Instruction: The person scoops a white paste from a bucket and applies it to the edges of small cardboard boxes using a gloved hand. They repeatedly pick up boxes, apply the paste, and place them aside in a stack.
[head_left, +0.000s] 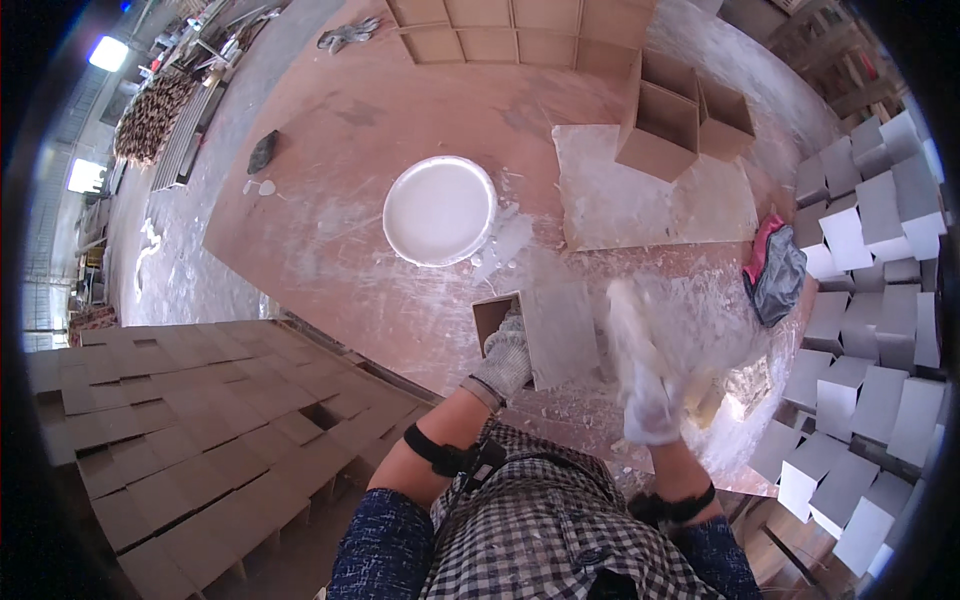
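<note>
My left hand [503, 362], in a knit work glove, grips a small open-sided box [565, 335] at its brown inner side. Some of its fingers are hidden inside. The face toward my right hand is coated greyish white. My right hand [655, 408], in a white-smeared glove, is closed around a long whitish tool [634, 325], smeared by motion so its exact kind is unclear. It is right of the box, apart from it. Beyond the box stands a round white tub [440, 211] of white liquid.
Bare brown boxes [660, 115] stand at the far right by a whitish board [655, 215]. A grey and pink cloth [775, 270] lies near stacked white-coated boxes [865, 330]. Brown boxes [230, 420] fill the left. A glove [348, 35] and dark lump [263, 152] lie farther off.
</note>
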